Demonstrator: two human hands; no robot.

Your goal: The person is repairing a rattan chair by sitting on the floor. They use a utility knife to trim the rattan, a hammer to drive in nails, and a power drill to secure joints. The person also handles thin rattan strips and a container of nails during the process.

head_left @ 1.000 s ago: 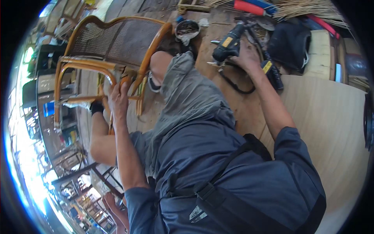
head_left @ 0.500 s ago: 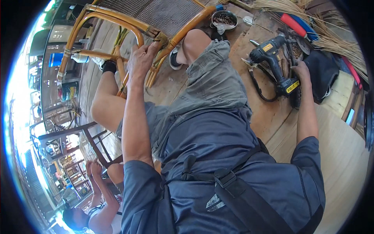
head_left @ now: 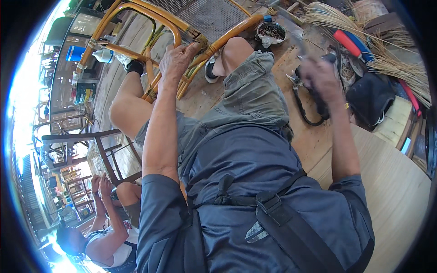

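Note:
My left hand (head_left: pixel 176 61) is closed round the bent pole of a rattan chair (head_left: pixel 152 15), beside a corner joint near its woven seat panel. My right hand (head_left: pixel 322 78), smeared by motion, is raised over the floor at the right. It appears closed on a long grey tool (head_left: pixel 298 34), too blurred to tell its kind, which reaches up and left towards the chair. Below and behind that hand, a black cordless drill (head_left: pixel 320 103) lies mostly hidden.
A metal bowl of nails (head_left: pixel 271 32) stands just right of the chair. A red-handled tool (head_left: pixel 347 44), cane strands (head_left: pixel 396 68) and a black pouch (head_left: pixel 371 96) lie further right. At lower left, another person (head_left: pixel 107 239) sits with hands raised.
My right hand has left the floor beside the drill and swung up and left, now with a long tool in it. My left hand stays on the chair pole.

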